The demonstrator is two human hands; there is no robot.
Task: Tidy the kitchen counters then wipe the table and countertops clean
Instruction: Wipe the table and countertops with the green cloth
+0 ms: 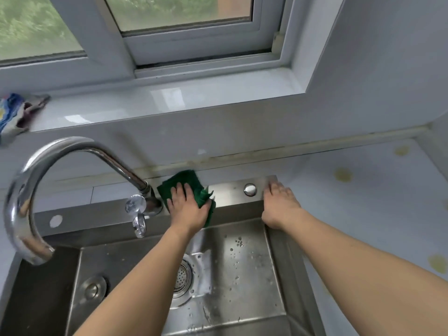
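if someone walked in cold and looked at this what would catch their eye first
Most likely the green cloth, bright against the steel back ledge of the sink, with the left hand pressed flat on it just right of the tap's base. Next comes the big curved chrome faucet arching over the left of the basin. The right hand rests on the sink's back right corner, beside a countertop dotted with yellowish spots.

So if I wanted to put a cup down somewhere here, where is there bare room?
The countertop right of the right hand is bare up to the wall. The windowsill is bare right of the crumpled cloth. The sink ledge is crowded: faucet, green cloth under the left hand.
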